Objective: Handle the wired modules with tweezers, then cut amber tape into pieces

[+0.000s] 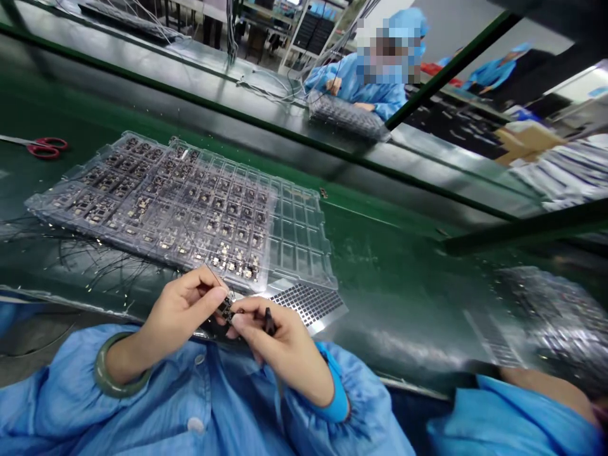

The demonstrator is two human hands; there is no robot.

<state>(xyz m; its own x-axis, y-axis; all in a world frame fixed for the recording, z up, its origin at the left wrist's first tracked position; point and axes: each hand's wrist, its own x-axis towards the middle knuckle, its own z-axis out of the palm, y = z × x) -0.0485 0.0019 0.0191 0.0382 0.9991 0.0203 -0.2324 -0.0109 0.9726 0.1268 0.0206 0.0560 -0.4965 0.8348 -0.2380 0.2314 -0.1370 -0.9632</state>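
Note:
A small dark circuit board (225,306) is held up near the table's front edge, in front of my chest. My left hand (187,307) pinches its upper left end between thumb and fingers. With thumb and forefinger, my right hand (273,335) grips the lower right end of the same board. A black tool end (270,321) sticks up between the right hand's fingers; the rest of it is hidden. Just beyond my hands lie clear plastic trays (297,237) with many small boards in their pockets. A sheet with a grid of dark squares (308,304) lies partly under the tray.
Red-handled scissors (45,147) lie at the far left. Thin black wires (102,253) spread along the trays' near edge. A green frame bar (285,133) crosses behind the trays. A co-worker's sleeve (517,418) and stacked clear trays (555,310) are at right; another person (361,82) works opposite.

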